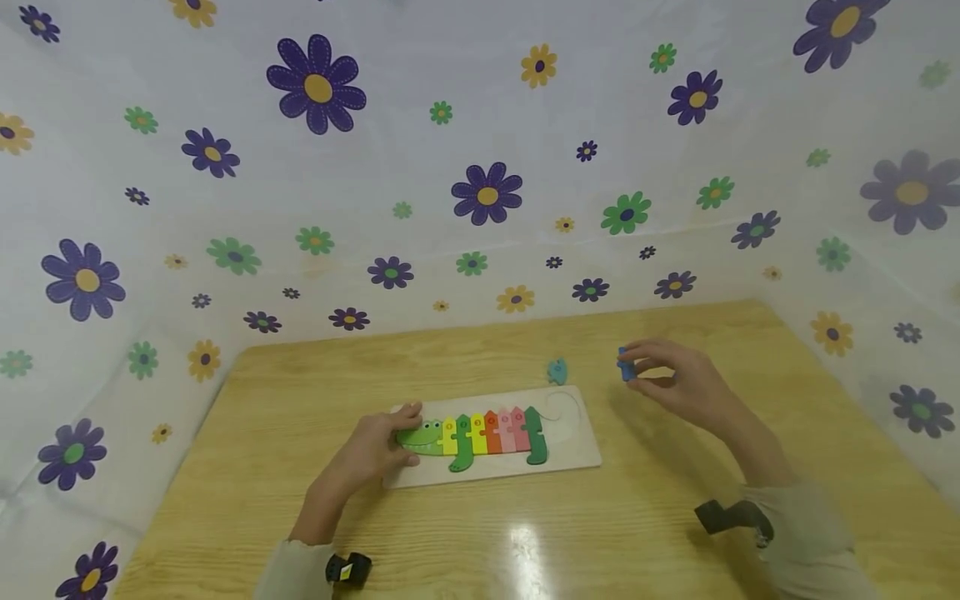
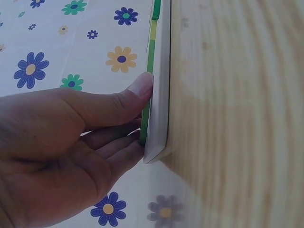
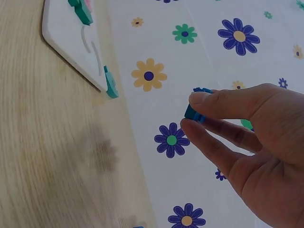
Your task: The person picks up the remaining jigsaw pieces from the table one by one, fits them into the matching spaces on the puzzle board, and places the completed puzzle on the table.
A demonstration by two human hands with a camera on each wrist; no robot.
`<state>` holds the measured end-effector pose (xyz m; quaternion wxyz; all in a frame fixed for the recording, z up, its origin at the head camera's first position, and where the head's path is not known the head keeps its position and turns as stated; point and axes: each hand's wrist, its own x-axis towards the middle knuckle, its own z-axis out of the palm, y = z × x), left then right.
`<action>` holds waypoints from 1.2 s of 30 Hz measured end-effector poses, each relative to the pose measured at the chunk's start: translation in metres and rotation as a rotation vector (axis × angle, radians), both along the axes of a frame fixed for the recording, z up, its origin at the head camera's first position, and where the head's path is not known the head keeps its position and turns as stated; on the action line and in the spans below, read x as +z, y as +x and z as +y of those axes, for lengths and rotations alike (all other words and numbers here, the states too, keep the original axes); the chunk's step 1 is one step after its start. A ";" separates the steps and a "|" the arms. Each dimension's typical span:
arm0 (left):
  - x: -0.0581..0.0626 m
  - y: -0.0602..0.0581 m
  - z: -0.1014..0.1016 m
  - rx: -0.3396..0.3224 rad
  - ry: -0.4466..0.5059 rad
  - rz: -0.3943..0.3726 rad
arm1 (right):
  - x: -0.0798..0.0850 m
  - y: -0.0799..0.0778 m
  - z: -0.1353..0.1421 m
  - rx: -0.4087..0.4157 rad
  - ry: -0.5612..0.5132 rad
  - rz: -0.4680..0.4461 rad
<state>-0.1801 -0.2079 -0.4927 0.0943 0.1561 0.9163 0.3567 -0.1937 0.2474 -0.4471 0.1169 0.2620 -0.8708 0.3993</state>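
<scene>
Right wrist view shows your right hand (image 1: 678, 379) pinching a blue piece (image 3: 191, 113) between thumb and fingertips, held up off the table; any mark on it is too small to read. Your left hand (image 1: 369, 450) has its thumb and forefinger spread apart, resting at the left end of the board (image 1: 577, 454), about the green head (image 1: 423, 439). In your left wrist view the thumb touches the head's edge, and the other fingers reach the board's end.

From the head rightward run a yellow piece, a green leg piece, another yellow, an orange-red, two pinks and a dark green leg piece (image 1: 534, 437). Several bear small round marks, too small for you to read. Past these, the board's bare right end carries a curled outline. A teal piece (image 1: 557, 371) sits just beyond the board's far edge, to the left of your blue piece, its round mark likewise unclear.

At your left wrist a black device (image 1: 348, 570) has a yellow-and-white label, its writing illegible; a black strap (image 1: 733, 517) is at your right cuff. Beneath lies the wood-grain table (image 1: 450, 542); around it hangs a flowered sheet (image 1: 405, 167).
</scene>
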 end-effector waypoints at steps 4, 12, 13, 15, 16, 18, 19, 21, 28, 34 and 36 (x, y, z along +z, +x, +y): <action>0.003 0.000 0.000 -0.014 -0.021 0.004 | 0.000 0.002 0.002 0.024 0.027 0.041; 0.005 -0.002 -0.001 -0.044 -0.075 0.015 | 0.001 0.006 0.001 0.016 0.032 0.008; 0.005 -0.002 -0.002 -0.048 -0.077 0.015 | 0.002 0.006 0.000 0.020 0.026 -0.001; 0.005 -0.001 -0.004 -0.052 -0.081 0.014 | 0.002 0.007 -0.002 0.032 0.012 -0.019; 0.005 -0.001 -0.005 -0.055 -0.080 0.010 | 0.002 0.008 -0.003 0.037 0.008 -0.025; 0.006 -0.001 -0.006 -0.062 -0.064 0.005 | 0.002 0.009 -0.004 0.042 0.008 -0.031; 0.006 0.000 -0.007 -0.069 -0.052 0.001 | 0.002 0.009 -0.004 0.044 0.007 -0.034; 0.007 -0.001 -0.008 -0.088 -0.034 -0.003 | 0.001 0.009 -0.004 0.047 0.012 -0.037; 0.007 -0.003 -0.010 -0.109 -0.005 -0.013 | -0.002 0.008 -0.005 0.066 0.008 -0.037; 0.004 -0.005 -0.013 -0.099 0.008 -0.029 | -0.004 0.009 -0.009 0.059 0.014 -0.033; 0.003 -0.005 -0.012 -0.107 0.010 -0.023 | -0.005 0.009 -0.008 0.058 0.009 -0.019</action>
